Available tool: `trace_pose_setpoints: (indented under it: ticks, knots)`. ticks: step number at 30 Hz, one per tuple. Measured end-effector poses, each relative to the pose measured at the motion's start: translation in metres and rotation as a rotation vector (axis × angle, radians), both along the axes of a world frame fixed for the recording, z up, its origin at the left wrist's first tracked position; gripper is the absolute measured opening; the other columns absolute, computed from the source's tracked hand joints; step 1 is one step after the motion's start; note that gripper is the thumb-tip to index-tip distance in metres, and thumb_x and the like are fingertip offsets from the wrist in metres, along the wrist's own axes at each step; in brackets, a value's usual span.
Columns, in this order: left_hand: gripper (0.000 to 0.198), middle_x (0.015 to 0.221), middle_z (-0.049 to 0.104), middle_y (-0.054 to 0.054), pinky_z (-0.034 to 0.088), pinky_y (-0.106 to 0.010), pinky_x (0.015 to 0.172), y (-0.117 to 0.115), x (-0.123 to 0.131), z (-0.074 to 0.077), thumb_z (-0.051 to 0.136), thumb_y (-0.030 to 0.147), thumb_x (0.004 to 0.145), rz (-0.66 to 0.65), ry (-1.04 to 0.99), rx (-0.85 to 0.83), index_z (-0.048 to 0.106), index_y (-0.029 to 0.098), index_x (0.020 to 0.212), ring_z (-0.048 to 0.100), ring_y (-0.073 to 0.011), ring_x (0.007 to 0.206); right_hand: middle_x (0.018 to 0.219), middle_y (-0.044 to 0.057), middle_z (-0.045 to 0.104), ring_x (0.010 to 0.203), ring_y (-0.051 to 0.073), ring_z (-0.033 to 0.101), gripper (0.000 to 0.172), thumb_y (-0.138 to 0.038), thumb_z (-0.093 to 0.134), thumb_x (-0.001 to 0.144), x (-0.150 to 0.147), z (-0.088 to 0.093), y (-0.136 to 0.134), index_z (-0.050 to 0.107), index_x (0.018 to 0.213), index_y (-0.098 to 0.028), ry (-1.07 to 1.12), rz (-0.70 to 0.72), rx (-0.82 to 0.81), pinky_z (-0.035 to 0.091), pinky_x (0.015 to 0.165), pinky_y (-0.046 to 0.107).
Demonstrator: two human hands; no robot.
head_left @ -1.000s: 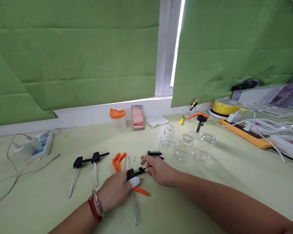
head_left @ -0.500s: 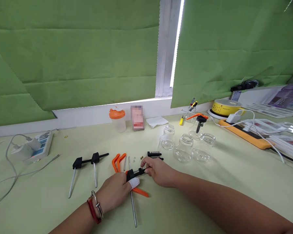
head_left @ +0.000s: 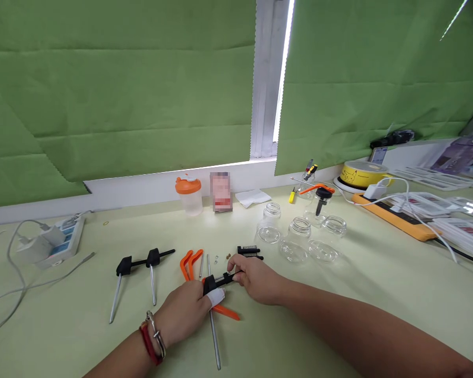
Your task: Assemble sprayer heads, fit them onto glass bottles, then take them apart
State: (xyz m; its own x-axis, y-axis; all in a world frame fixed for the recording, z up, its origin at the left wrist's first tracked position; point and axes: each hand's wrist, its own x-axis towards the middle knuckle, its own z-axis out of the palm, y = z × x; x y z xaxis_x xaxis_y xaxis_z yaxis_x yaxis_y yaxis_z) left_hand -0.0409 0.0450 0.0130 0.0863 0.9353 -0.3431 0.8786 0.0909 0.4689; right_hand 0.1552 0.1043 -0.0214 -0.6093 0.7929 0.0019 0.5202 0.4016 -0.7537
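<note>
My left hand, with white tape on its thumb, is closed around a black plastic tool body that has a long metal rod and an orange handle. At the narrow end of the same body, the fingers of my right hand are pinched together; what lies between the fingertips is too small to make out. Just beyond the hands are two orange handles, a short metal pin, a few tiny fittings and black parts with springs.
A similar black piece with metal rods lies left. Glass jars stand at centre right, one with an orange-handled black tool on top. Behind are an orange-lidded cup and paper. Power strips with cables lie on both sides.
Both hands keep the same hold on the black tool body. The whole view shifts very slightly; nothing on the table has visibly moved.
</note>
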Motion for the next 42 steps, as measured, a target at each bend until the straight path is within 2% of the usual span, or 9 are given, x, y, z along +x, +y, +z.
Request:
trace_pose_setpoints:
  ticks: [10, 15, 19, 27, 36, 42]
  knots:
    - [0.045, 0.056, 0.034, 0.002, 0.021, -0.026, 0.047, 0.000, -0.002, 0.002, 0.037, 0.062, 0.076, 0.013, 0.028, -0.014, 0.039, 0.020, 0.060, 0.031, -0.0126, 0.048, 0.070, -0.003, 0.050, 0.059, 0.010, 0.040, 0.016, -0.015, 0.047, 0.081, 0.002, 0.001, -0.002, 0.051, 0.095, -0.022, 0.002, -0.027, -0.011, 0.029, 0.053, 0.020]
    - [0.039, 0.055, 0.036, 0.002, 0.021, -0.026, 0.047, -0.003, -0.001, 0.003, 0.042, 0.056, 0.076, 0.058, -0.002, -0.022, 0.041, 0.020, 0.061, 0.034, -0.0128, 0.048, 0.068, -0.002, 0.049, 0.058, 0.010, 0.039, 0.013, -0.015, 0.045, 0.082, 0.006, 0.006, -0.002, 0.052, 0.091, -0.020, 0.010, -0.021, -0.094, 0.030, 0.053, 0.020]
    - [0.038, 0.056, 0.037, 0.002, 0.023, -0.026, 0.048, -0.004, 0.000, 0.005, 0.044, 0.054, 0.075, 0.054, -0.032, -0.032, 0.037, 0.020, 0.061, 0.034, -0.0128, 0.049, 0.071, -0.001, 0.056, 0.059, 0.010, 0.044, 0.012, -0.018, 0.044, 0.084, 0.020, 0.013, 0.002, 0.053, 0.091, -0.020, 0.005, 0.001, -0.165, 0.033, 0.055, 0.021]
    - [0.041, 0.058, 0.040, 0.000, 0.028, -0.026, 0.050, -0.004, 0.002, 0.009, 0.047, 0.058, 0.071, 0.040, -0.009, -0.049, 0.040, 0.020, 0.058, 0.037, -0.0143, 0.052, 0.071, 0.002, 0.062, 0.060, 0.012, 0.048, 0.017, -0.027, 0.049, 0.083, 0.038, 0.031, 0.008, 0.063, 0.080, -0.019, -0.191, -0.115, 0.104, 0.029, 0.053, 0.023]
    - [0.041, 0.053, 0.035, 0.002, 0.025, -0.025, 0.047, -0.008, 0.003, 0.008, 0.048, 0.058, 0.069, -0.014, 0.031, -0.050, 0.041, 0.020, 0.055, 0.035, -0.0136, 0.048, 0.068, 0.002, 0.064, 0.059, 0.013, 0.050, 0.022, -0.033, 0.049, 0.083, 0.036, 0.040, 0.007, 0.066, 0.077, -0.020, -0.211, -0.154, 0.202, 0.027, 0.051, 0.023]
    - [0.044, 0.051, 0.032, 0.003, 0.021, -0.026, 0.044, -0.009, 0.004, 0.008, 0.044, 0.061, 0.070, -0.043, 0.098, -0.020, 0.035, 0.020, 0.055, 0.031, -0.0120, 0.044, 0.057, 0.000, 0.055, 0.052, 0.011, 0.043, 0.026, -0.036, 0.047, 0.084, 0.040, 0.048, 0.007, 0.064, 0.073, -0.020, -0.208, -0.215, 0.209, 0.025, 0.049, 0.023]
